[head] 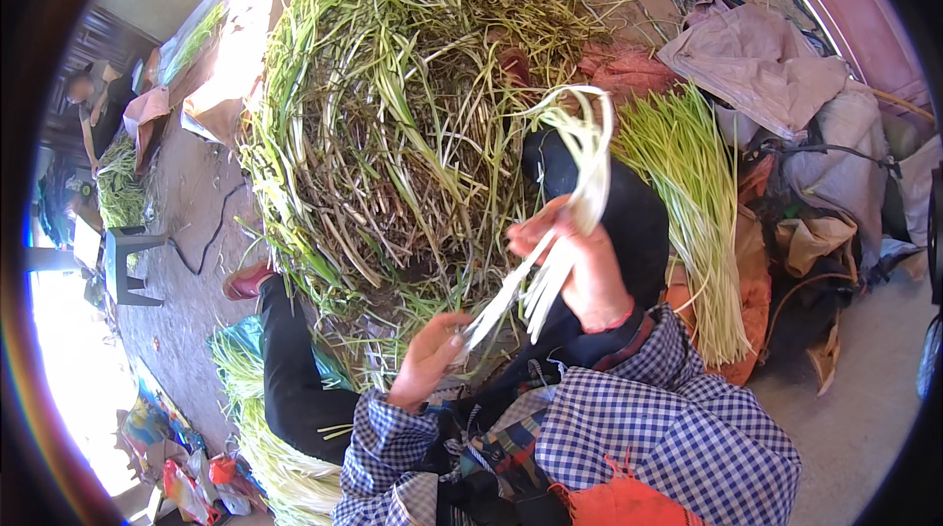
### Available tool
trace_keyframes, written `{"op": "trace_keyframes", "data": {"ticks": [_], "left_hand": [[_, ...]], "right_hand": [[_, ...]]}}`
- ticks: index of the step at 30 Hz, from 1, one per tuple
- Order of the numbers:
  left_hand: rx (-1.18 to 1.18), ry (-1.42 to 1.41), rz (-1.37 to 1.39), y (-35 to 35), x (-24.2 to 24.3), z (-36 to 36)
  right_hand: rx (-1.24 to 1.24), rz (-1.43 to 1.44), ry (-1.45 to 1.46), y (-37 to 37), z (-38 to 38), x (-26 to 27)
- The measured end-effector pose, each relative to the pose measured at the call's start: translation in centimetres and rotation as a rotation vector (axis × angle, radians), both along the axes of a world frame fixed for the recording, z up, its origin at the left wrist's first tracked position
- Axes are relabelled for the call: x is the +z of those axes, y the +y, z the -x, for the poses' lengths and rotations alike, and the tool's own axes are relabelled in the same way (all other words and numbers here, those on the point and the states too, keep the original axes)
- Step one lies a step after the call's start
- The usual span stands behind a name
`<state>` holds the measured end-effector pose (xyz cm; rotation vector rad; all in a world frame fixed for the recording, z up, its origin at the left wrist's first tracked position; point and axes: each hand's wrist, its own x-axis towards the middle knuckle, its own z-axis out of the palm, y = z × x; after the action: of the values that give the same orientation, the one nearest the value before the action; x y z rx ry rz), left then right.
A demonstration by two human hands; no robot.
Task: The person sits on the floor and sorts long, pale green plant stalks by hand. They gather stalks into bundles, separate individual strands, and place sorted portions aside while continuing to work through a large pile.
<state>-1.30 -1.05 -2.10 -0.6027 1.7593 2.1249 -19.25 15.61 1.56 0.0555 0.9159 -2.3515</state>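
My right hand (582, 261) is closed around the middle of a bunch of pale green stalks (589, 180), whose tops curl over above it while the lower ends hang below. Lower and to the left, my left hand (435, 353) pinches the end of a few pale stalks (493, 312) that slant up to the right hand. A large heap of long, tangled green leaves and stalks (398, 106) lies on the floor before me. To the right of my knee rests a neat bundle of yellow-green stalks (692, 224). Another pile of pale stalks (295, 452) is beside my left leg.
A dark plastic stool (132, 266) stands on the floor at the left, near a black cord (210, 242). Two people are at the far left, one beside a green pile (120, 183). Crumpled sacks (766, 62) lie at the right. Colourful bags (191, 485) are at lower left.
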Motion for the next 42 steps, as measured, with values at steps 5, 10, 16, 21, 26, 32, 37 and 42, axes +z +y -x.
{"op": "trace_keyframes", "data": {"ticks": [5, 10, 16, 21, 26, 32, 37, 42], "left_hand": [[-0.601, 0.017, 1.162, -1.3, -1.6, 0.1], [-0.064, 0.294, 0.613, 1.3, 0.6, 6.1], [-0.017, 0.297, -0.190, 4.3, 3.1, 10.9], [-0.250, -0.088, -0.365, 3.1, 1.5, 8.5], [-0.621, -0.080, 0.609, -0.5, 0.2, 5.3], [-0.204, 0.156, 0.451, 3.1, 1.7, 7.8], [-0.193, 0.374, 0.359, 5.6, 3.8, 11.2], [-0.261, 0.302, 0.494, 4.9, 4.6, 10.9]], "right_hand": [[-0.061, 0.021, 0.086, 1.2, 3.0, 1.4], [-0.032, 0.011, 0.008, 0.9, 2.9, 1.0], [-0.008, 0.370, -0.139, 1.0, 3.2, 0.0], [-0.038, 0.358, -0.085, 2.2, 4.1, -0.1], [-0.130, 0.232, -0.095, 3.3, 4.7, 0.2], [-0.012, 0.314, -0.092, 2.2, 3.8, -0.1], [0.060, 0.267, -0.102, 2.0, 3.0, -0.4], [0.107, 0.183, -0.121, 2.1, 2.3, -0.3]]}}
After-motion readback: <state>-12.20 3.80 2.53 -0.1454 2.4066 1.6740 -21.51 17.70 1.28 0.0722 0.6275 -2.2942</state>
